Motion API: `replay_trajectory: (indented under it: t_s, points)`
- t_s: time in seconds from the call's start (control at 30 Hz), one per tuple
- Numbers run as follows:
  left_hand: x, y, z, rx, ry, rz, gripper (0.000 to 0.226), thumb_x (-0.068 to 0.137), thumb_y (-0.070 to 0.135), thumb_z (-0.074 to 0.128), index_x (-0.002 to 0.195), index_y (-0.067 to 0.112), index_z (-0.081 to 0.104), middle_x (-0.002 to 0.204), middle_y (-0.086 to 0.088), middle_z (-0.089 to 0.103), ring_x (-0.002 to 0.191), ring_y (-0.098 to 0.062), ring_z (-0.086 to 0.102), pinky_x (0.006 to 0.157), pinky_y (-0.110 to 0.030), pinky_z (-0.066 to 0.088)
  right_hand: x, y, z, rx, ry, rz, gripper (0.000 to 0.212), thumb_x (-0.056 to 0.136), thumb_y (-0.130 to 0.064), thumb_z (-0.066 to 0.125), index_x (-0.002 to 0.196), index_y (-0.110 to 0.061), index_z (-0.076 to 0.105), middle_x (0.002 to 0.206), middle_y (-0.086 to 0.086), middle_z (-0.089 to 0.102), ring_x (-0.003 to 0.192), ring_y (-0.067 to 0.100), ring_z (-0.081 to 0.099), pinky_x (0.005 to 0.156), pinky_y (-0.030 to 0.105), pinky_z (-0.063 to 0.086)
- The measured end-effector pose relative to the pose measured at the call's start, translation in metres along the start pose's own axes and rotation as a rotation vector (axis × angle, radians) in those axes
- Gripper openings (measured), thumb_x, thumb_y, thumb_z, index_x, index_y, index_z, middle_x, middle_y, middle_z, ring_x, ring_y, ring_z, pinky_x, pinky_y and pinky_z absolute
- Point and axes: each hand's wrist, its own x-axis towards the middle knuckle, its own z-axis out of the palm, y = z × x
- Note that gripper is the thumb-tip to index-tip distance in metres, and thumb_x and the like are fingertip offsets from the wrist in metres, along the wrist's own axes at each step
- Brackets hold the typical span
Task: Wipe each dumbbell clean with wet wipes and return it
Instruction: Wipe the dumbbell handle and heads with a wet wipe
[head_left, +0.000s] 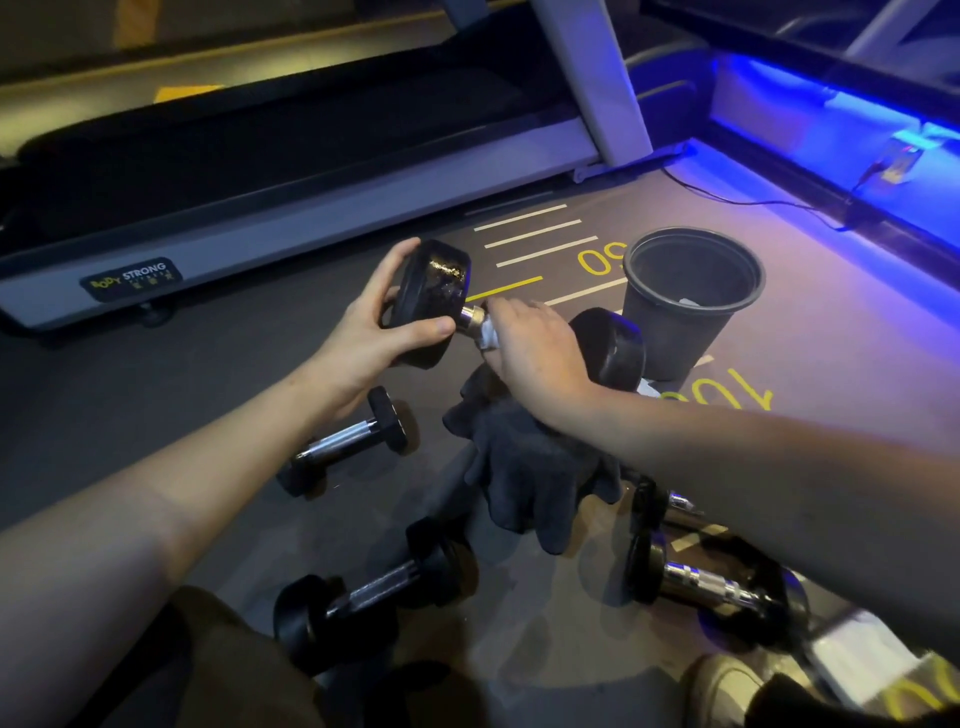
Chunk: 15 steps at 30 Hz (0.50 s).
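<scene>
From the head camera, the held dumbbell (519, 322) is off the floor at the middle of the view. The left hand (374, 332) clasps its near black head, thumb across the face, while the right hand (535, 353) is curled round the chrome bar with a pale wipe (488, 335) showing under the fingers; a dark cloth (524, 467) hangs beneath that hand. So one dumbbell is mid-wipe, on the handle by the look of it. Three more lie on the floor (234, 405): one at 8 o'clock (345, 441), one at 6 o'clock (374, 592), one at 4 o'clock (711, 582). I can't tell which of them are already clean. A bin (691, 301) stands at 2 o'clock with something pale inside, perhaps a spent wipe. Nothing looks returned to a rack yet, so I judge much remains.
</scene>
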Motion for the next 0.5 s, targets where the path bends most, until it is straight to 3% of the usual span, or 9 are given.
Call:
replay_trajectory:
  t_s: [0.13,0.27,0.33,0.5]
  points:
    - [0.000,-0.001,-0.002,-0.012,0.003,-0.012,0.093,0.067,0.031,0.083,0.147,0.046,0.039,0.132,0.000,0.062,0.105,-0.006,0.064,0.073,-0.025,0.055,0.021,0.012,-0.022,0.176,-0.384,-0.020,0.020,0.085,-0.027,0.063,0.096,-0.012,0.055,0.095,0.014,0.066,0.091,0.039,0.059,0.065,0.037,0.039]
    - [0.000,0.000,-0.001,0.008,-0.009,-0.012,0.091,0.068,0.031,0.084,0.145,0.050,0.039,0.130,-0.003,0.061,0.104,-0.007,0.064,0.074,-0.025,0.054,0.036,0.020,-0.035,0.278,-0.563,-0.026,0.024,0.081,-0.027,0.069,0.091,-0.009,0.058,0.079,0.008,0.061,0.078,0.032,0.057,0.061,0.033,0.039]
    - [0.000,0.000,0.000,0.009,0.003,-0.005,0.089,0.073,0.024,0.082,0.146,0.049,0.039,0.128,-0.002,0.061,0.102,-0.007,0.065,0.074,-0.024,0.054,0.033,0.019,-0.034,0.263,-0.529,-0.024,0.021,0.084,-0.030,0.065,0.088,-0.012,0.057,0.077,0.007,0.061,0.078,0.033,0.057,0.061,0.032,0.037]
    - [0.000,-0.002,0.002,-0.008,0.013,-0.003,0.091,0.068,0.029,0.084,0.146,0.048,0.040,0.137,-0.001,0.060,0.105,-0.004,0.064,0.071,-0.024,0.054,0.007,0.001,-0.007,-0.051,-0.152,0.026,0.023,0.089,-0.029,0.059,0.104,-0.011,0.056,0.096,0.011,0.068,0.089,0.039,0.063,0.066,0.035,0.032]
